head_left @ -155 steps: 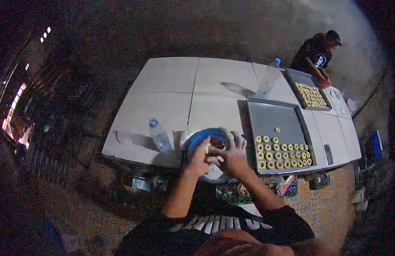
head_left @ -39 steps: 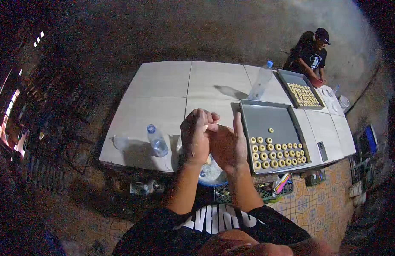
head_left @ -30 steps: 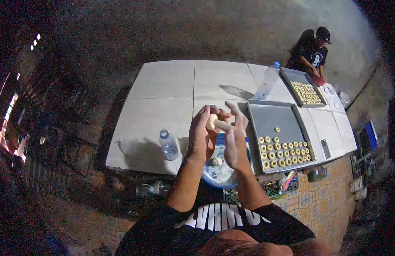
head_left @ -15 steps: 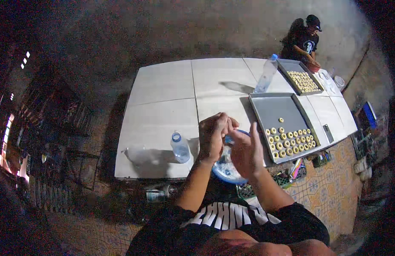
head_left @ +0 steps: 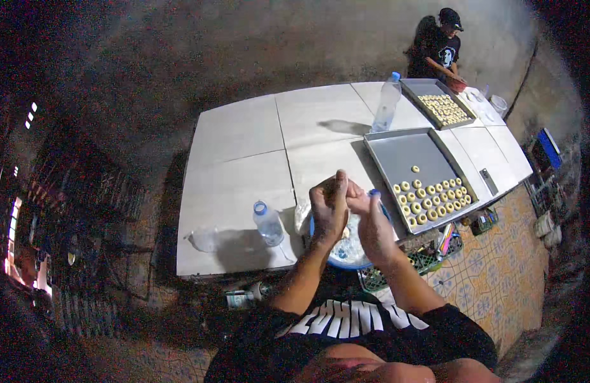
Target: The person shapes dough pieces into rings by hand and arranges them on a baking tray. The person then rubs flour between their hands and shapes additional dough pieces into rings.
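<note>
My left hand (head_left: 329,207) and my right hand (head_left: 375,231) meet at the fingers above a blue basin (head_left: 343,264). Both are closed, fingers curled together, thumbs up. Whatever lies between them is hidden. A whitish mass, perhaps dough under clear plastic (head_left: 354,247), fills the basin below. To the right, a grey metal baking tray (head_left: 406,150) carries rows of small pale dough rings (head_left: 431,214) in its near half. One ring sits apart from these rows, farther up the tray.
An uncapped clear bottle (head_left: 268,225) and a crumpled clear plastic piece (head_left: 204,239) stand left on the white table (head_left: 237,182). Beyond are a large capped bottle (head_left: 387,105) and another ring-filled tray (head_left: 445,110). A co-worker (head_left: 439,48) handles a red bowl (head_left: 457,84) at the far end.
Both hands have turned slightly, and the right fingers have come in closer against the left. The whole view has shifted a little, so the trays and table sit slightly differently.
</note>
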Action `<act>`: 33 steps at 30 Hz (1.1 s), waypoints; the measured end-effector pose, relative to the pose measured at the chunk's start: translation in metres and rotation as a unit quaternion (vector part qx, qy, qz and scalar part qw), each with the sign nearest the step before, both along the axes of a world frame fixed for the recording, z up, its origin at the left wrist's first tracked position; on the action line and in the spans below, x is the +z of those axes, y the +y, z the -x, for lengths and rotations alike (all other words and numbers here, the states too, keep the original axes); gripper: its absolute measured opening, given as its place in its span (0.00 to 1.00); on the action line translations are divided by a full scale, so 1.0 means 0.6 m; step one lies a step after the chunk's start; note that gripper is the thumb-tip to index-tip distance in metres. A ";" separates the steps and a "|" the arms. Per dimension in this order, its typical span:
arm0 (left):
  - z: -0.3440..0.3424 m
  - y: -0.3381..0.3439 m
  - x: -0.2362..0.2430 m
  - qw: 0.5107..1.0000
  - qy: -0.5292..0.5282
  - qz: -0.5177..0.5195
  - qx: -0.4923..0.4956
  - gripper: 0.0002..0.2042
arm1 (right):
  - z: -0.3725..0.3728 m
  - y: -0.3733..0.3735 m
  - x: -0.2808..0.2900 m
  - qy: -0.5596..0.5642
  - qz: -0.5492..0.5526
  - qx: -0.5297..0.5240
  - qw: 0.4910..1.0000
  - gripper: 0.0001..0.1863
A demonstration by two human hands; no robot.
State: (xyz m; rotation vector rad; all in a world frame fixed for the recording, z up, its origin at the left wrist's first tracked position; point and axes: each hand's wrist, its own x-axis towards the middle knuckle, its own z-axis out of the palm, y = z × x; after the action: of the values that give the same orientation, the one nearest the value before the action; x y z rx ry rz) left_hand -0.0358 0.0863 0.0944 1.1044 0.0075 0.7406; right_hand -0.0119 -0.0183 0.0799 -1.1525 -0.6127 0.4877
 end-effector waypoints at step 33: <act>-0.009 -0.046 0.049 0.959 0.121 -0.253 -0.044 0.14 | -0.121 -0.114 0.032 -0.238 0.056 -0.128 0.961 0.15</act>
State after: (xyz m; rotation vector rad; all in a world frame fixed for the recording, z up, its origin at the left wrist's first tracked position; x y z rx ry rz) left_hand -0.0306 0.0590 0.1239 1.6703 -0.0258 0.5327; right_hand 0.0606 -0.0868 0.0993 -1.4494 -0.8404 0.0166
